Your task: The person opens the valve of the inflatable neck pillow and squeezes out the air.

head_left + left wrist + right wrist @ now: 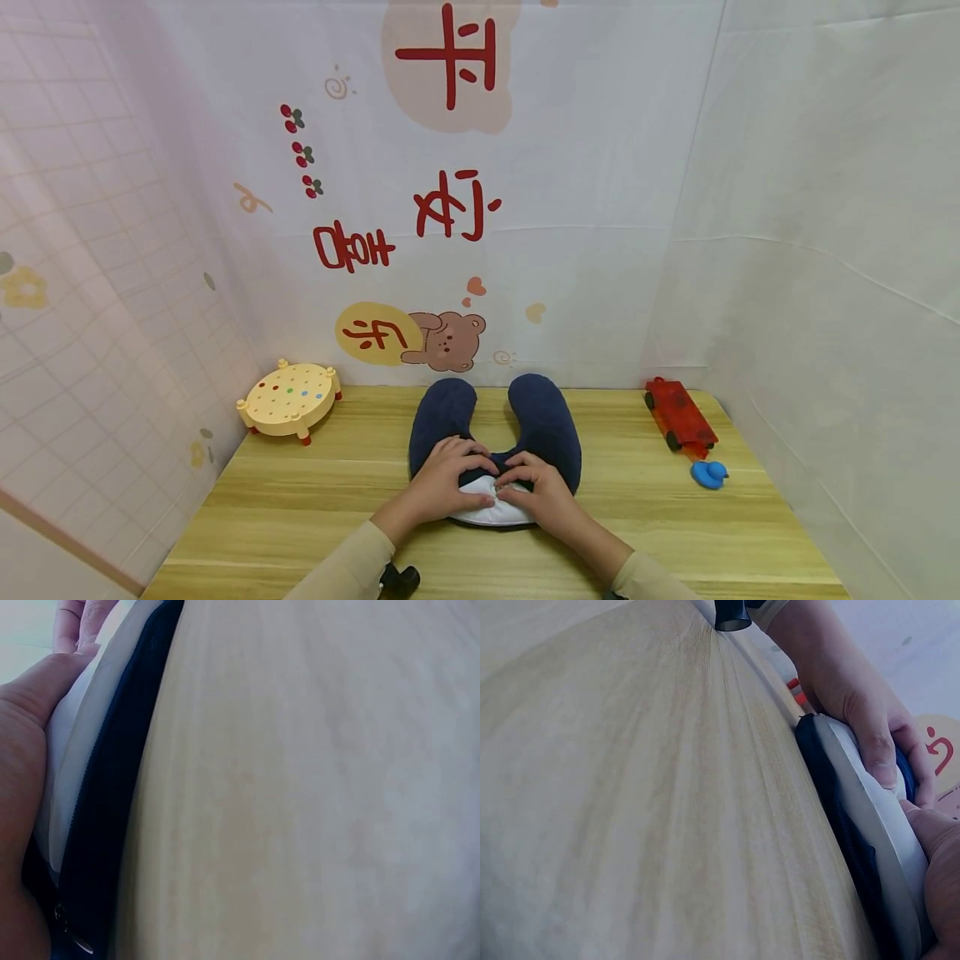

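A navy U-shaped neck pillow lies on the table, its two arms pointing to the back wall. Along its near curve the zip is undone, and white inner fabric bulges through the gap. My left hand grips this white part from the left, thumb on the near side and fingers over the top. From the right, my right hand pinches the same fabric, the two hands' fingertips nearly meeting at the middle. In the left wrist view a metal zip pull hangs at the navy edge.
A round yellow toy table with colored dots stands at the back left. On the right are a red toy car and a blue toy duck. White printed cloth hangs behind the wooden table.
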